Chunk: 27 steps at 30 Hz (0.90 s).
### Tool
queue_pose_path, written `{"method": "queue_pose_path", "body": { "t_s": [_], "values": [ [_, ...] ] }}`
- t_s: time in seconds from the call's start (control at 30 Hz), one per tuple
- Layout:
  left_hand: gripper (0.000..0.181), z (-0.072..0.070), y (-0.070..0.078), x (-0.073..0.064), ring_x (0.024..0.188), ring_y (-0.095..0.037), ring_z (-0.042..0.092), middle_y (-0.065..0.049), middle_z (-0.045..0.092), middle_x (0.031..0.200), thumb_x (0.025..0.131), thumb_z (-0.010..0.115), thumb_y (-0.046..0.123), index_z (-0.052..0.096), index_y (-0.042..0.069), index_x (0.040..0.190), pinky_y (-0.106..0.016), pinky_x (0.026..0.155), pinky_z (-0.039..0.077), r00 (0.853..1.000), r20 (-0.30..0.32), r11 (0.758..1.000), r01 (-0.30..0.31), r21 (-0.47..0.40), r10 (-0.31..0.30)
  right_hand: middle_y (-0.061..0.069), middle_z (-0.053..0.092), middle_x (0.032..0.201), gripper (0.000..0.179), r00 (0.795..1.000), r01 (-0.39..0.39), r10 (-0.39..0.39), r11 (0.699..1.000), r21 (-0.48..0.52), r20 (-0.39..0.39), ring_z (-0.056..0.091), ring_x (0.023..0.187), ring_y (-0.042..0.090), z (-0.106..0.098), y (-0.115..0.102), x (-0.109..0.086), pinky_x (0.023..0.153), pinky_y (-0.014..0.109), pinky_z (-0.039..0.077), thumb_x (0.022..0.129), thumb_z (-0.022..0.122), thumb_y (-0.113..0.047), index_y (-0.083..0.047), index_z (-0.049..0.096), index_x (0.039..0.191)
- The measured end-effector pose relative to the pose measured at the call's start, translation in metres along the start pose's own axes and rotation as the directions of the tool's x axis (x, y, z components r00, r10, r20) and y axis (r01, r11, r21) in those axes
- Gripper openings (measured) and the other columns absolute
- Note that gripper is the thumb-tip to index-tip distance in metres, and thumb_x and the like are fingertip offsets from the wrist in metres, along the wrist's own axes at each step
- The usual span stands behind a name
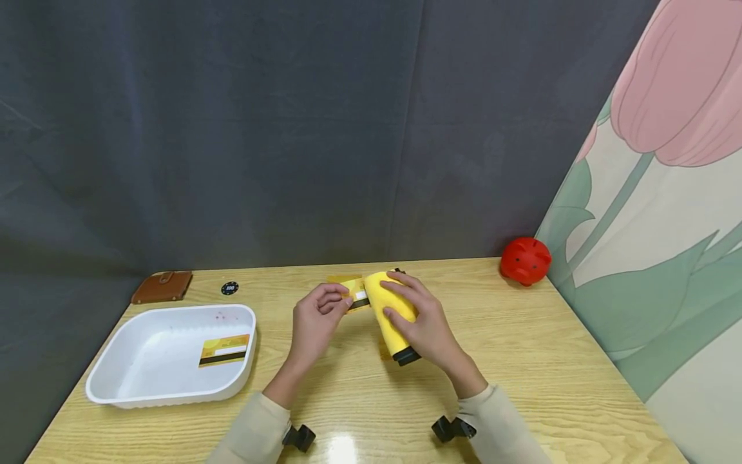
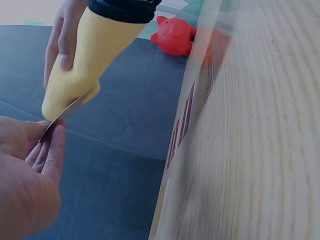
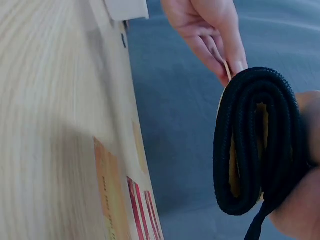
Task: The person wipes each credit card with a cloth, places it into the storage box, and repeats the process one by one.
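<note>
My left hand [image 1: 315, 319] pinches a yellow bank card [image 1: 358, 295] with a black stripe between thumb and fingers. The card's far edge meets the side of a rolled yellow cloth with black edging [image 1: 385, 309]. My right hand [image 1: 420, 316] grips that roll from its right side, above the table. In the left wrist view the card [image 2: 65, 111] is seen nearly edge-on against the soft roll [image 2: 100, 45]. The right wrist view looks at the black, coiled end of the roll [image 3: 260, 145]. Parts of a yellow card [image 1: 343, 278] lie on the table behind.
At left stands a white tray [image 1: 168, 392] with another striped yellow card [image 1: 225, 350] in it. Behind it are a brown leather wallet [image 1: 162, 287] and a black chip [image 1: 229, 288]. A red piggy bank [image 1: 525, 261] sits far right. Red-striped flat pieces [image 3: 137, 207] lie on the table.
</note>
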<state>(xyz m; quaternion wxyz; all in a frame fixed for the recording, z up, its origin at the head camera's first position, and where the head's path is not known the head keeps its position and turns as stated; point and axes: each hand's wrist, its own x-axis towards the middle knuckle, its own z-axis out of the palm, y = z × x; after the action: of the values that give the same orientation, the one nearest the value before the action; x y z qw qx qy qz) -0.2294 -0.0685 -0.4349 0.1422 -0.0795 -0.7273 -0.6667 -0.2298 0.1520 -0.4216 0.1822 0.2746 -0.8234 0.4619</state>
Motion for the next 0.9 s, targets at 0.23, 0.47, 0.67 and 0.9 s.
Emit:
{"method": "queue_pose_path", "body": {
  "t_s": [0.23,0.47,0.67,0.9],
  "values": [
    [0.013,0.002,-0.002,0.0,0.089,-0.017,0.077,-0.013,0.077,0.098,0.094,0.076,0.008,0.072,0.005,0.106,-0.023,0.078,0.063,1.0,0.02,1.0,-0.024,0.005,0.024,0.006,0.057,0.15,0.045,0.999,0.022,-0.022,1.0,0.006,0.035,0.057,0.138,0.03,0.01,-0.01,-0.001,0.098,0.035,0.057,0.09,0.078,-0.003,-0.013,0.07,0.133],
    [0.014,0.002,-0.003,0.0,0.092,-0.021,0.078,-0.017,0.076,0.1,0.094,0.074,0.003,0.071,0.002,0.107,-0.024,0.08,0.064,0.999,0.034,1.0,-0.022,-0.018,0.022,0.005,0.057,0.151,0.045,0.997,0.043,-0.041,0.999,-0.031,0.064,0.059,0.135,0.029,0.013,-0.014,-0.003,0.098,0.038,0.058,0.091,0.078,-0.006,-0.015,0.069,0.134],
    [0.013,0.003,-0.004,-0.001,0.092,-0.017,0.077,-0.016,0.077,0.101,0.093,0.075,0.003,0.071,0.002,0.106,-0.023,0.08,0.064,0.999,0.036,1.0,-0.025,-0.019,0.026,0.005,0.057,0.151,0.046,0.998,0.05,-0.048,0.997,-0.05,0.049,0.058,0.137,0.029,0.015,-0.012,-0.003,0.101,0.043,0.057,0.09,0.079,-0.006,-0.014,0.069,0.134],
    [0.01,0.004,-0.003,-0.003,0.09,-0.01,0.075,-0.012,0.078,0.099,0.095,0.075,0.008,0.072,0.007,0.105,-0.022,0.079,0.063,0.998,0.051,1.0,-0.03,0.008,0.03,0.005,0.057,0.151,0.046,0.999,0.036,-0.035,0.998,-0.05,0.024,0.055,0.14,0.029,0.011,-0.008,-0.002,0.106,0.048,0.054,0.09,0.078,-0.004,-0.014,0.069,0.134]
  ]
}}
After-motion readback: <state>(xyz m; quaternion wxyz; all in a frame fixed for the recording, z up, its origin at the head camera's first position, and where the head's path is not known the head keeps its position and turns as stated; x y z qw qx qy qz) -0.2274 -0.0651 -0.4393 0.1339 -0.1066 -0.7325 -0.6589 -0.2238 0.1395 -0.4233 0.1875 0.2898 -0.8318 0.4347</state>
